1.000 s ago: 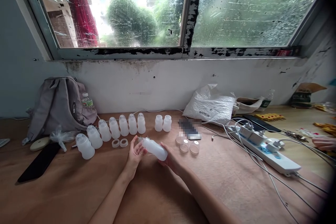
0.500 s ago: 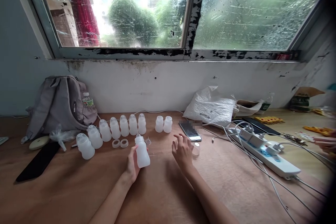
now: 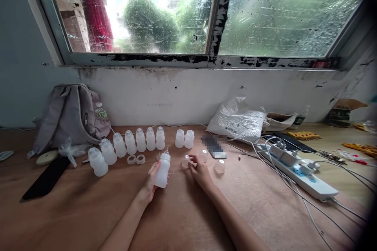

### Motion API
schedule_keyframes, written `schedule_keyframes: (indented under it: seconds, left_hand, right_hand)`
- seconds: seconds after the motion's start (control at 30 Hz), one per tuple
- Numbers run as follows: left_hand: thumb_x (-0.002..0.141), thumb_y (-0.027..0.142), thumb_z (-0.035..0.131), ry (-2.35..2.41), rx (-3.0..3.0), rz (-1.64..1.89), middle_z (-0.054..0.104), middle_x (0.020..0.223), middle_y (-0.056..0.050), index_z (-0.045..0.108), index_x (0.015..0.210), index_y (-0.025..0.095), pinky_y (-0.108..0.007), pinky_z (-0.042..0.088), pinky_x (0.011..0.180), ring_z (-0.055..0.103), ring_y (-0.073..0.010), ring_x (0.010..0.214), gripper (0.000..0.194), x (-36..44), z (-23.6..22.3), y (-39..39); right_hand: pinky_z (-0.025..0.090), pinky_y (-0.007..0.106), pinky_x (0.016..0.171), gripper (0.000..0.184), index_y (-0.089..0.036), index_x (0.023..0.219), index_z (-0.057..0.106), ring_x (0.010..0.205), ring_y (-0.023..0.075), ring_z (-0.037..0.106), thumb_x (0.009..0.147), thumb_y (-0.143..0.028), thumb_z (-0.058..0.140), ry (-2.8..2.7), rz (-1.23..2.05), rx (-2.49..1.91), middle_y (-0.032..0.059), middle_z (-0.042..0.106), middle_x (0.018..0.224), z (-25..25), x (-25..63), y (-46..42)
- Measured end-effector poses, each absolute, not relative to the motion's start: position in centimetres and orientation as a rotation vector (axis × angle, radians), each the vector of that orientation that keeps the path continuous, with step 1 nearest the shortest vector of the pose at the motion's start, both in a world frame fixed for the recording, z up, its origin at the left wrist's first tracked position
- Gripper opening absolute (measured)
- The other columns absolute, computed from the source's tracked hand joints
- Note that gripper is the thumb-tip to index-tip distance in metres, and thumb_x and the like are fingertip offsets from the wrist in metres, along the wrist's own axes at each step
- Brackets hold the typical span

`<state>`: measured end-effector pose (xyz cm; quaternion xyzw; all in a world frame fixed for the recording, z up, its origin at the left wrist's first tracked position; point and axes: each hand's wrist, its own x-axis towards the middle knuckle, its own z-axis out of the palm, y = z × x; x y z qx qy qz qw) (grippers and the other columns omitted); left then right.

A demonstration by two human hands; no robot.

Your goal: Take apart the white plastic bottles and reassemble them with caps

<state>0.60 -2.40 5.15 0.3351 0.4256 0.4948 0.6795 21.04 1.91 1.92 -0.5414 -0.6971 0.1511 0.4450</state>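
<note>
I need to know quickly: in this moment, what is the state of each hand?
Left hand: closed around a frosted baby bottle.
Right hand: touching a clear cap; whether gripping, cannot be told.

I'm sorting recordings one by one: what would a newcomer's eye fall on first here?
Probably the left hand, holding a frosted bottle near the middle, with the right hand at a clear cap. A curved row of seven bottles stands behind, to the left. Above, a red shape shows in the window's left pane.

1 head-worn view looks forward – and down over the table [image 3: 182, 219].
</note>
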Motion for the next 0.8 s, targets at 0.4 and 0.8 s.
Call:
schedule_keyframes:
  seconds: [0.4,0.8]
  left_hand:
    - [0.066,0.039,0.063,0.983,1.234,1.021,0.061,0.087,-0.005,0.058,0.094,0.016,-0.024,0.044,0.064,0.057,-0.0174,0.079,0.036,1.1,5.6,-3.0]
    - [0.065,0.040,0.063,1.041,1.331,1.106,0.064,0.092,-0.008,0.059,0.095,0.014,-0.028,0.046,0.072,0.057,-0.0224,0.088,0.039,1.5,4.3,-2.4]
  right_hand:
    - [0.045,0.034,0.073,0.040,-0.022,0.110,0.047,0.080,0.0187,0.057,0.073,-0.035,0.053,-1.135,0.800,-1.068,0.0042,0.060,0.089,2.9,19.1,1.7]
    - [0.041,0.028,0.070,0.032,-0.021,0.104,0.055,0.077,0.0165,0.053,0.072,-0.026,0.052,-1.120,1.047,-0.837,0.0025,0.060,0.084,4.2,17.7,-0.5]
